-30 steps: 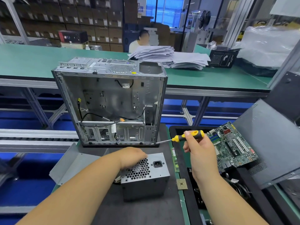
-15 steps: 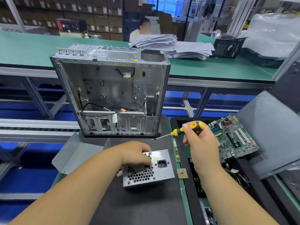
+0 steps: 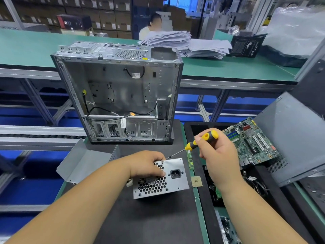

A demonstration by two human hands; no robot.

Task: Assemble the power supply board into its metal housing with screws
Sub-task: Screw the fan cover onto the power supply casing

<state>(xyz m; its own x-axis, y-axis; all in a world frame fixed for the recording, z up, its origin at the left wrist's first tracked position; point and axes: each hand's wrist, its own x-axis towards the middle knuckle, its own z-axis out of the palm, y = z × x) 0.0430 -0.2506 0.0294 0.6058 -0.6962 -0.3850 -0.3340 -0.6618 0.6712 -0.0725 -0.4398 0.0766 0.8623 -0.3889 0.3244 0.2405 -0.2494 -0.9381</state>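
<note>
- My left hand (image 3: 149, 164) gripped the grey perforated metal power supply box (image 3: 161, 178) on the black-matted desk (image 3: 140, 219).
- Right hand (image 3: 217, 155) clamped the yellow-and-black screwdriver (image 3: 202, 140), tip at the top edge.
- Seemed like screw-driving time; next I'd need the tip seated square.

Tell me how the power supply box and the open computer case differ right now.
The power supply box is small, closed and gripped by the left hand; the computer case is far larger, open-sided and untouched. The box lies near the person; the case stands upright behind it. Both are bare grey metal with vent holes.
</note>
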